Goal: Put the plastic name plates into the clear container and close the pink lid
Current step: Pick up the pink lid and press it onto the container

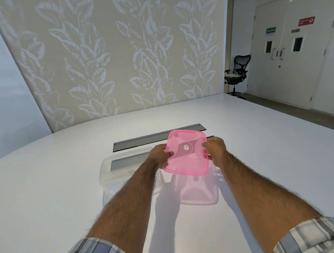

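Hovering above the counter (pixel 47 195), the pink lid (pixel 186 154) is pinched at opposite edges by the left hand (pixel 159 155) and right hand (pixel 216 149). The open clear container (pixel 106 179) lies lower left, nearest the left hand.

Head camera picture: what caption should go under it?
Left hand and right hand hold the pink lid over the white table beside the clear container.

The bench (pixel 273 148) lay open left, right and near. The clear container (pixel 104 177) sat under the left forearm (pixel 131 191), the pink lid (pixel 186 160) raised beside it, name plates (pixel 143 141) just beyond.
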A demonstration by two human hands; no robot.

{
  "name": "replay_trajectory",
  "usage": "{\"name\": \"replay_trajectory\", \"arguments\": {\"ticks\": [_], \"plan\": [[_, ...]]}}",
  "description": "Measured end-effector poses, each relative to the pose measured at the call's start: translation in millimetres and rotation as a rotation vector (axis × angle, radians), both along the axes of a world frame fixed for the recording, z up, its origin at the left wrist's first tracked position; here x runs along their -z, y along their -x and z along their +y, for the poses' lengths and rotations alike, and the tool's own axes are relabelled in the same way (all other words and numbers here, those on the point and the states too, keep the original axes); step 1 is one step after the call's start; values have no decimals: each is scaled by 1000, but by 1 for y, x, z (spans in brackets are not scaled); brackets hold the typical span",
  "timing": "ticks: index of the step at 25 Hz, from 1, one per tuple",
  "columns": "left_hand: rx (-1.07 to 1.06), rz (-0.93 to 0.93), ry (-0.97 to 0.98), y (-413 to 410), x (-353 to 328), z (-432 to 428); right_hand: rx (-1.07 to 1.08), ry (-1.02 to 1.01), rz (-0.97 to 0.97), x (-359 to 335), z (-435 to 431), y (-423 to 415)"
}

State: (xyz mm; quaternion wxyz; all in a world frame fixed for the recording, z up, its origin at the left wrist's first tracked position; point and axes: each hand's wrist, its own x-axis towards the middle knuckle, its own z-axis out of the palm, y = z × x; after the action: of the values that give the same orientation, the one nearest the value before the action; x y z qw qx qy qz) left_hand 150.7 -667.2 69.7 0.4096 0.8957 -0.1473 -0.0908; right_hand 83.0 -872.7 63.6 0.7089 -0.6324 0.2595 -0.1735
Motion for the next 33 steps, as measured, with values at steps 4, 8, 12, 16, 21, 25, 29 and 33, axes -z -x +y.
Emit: {"name": "replay_trajectory", "arguments": {"ticks": [4, 8, 12, 16, 21, 25, 29, 33], "plan": [[17, 12, 69, 2, -20, 44, 17, -124, -36, -16, 26, -11], [-39, 25, 176, 4, -27, 89, -43, -245, -92, -25, 61, -27], [-209, -136, 120, 6, -23, 127, -50, -321, -157, -33, 106, -38], [-446, -88, 210, 10, -20, 163, 3, -355, -174, -39, 150, -50], [-468, 274, 556, 26, -16, 199, 95, -422, -159, -41, 194, -61], [-375, 379, 686, 36, -13, 214, 81, -414, -156, -35, 226, -66], [-450, 332, 676, 26, -10, 235, -36, -422, -145, -27, 247, -66], [-434, 341, 625, 10, -7, 271, -69, -383, -145, -29, 255, -68]]}}
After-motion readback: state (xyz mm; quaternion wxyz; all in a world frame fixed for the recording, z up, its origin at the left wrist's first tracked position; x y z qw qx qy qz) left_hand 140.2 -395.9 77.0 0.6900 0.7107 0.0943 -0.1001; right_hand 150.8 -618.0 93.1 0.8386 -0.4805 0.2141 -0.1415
